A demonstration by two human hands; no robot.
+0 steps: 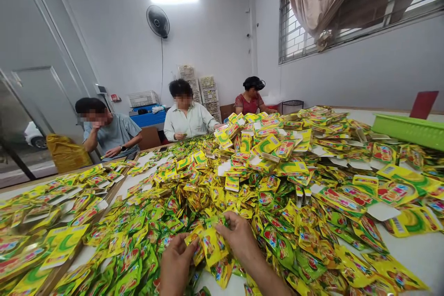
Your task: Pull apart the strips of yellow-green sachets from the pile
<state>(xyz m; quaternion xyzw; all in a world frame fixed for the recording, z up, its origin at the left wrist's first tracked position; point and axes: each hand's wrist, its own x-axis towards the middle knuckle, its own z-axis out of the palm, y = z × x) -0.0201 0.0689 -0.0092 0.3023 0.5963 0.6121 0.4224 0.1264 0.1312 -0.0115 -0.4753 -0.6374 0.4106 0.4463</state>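
Near the front edge of the table, my left hand [176, 261] is closed, pinching small yellow packets between thumb and fingers. Close beside it, my right hand [239, 237] pinches the top of a shiny yellow packet [214, 246] with a red and blue print. A green packet edge shows behind its fingertips; how many packets are held is hard to tell. Loose green packets [130, 266] lie to the left and below, and mixed yellow and green packets [305, 249] spread to the right. Beyond my hands rises a heap of flat yellow cartons [263, 148], some with open white flaps.
More yellow cartons [65, 247] lie along a wooden strip at left. A green plastic basket [405, 130] stands at the right. Across the table sit three people, one person [189, 120] handling a packet. Stacked crates [210, 95] stand at the back wall.
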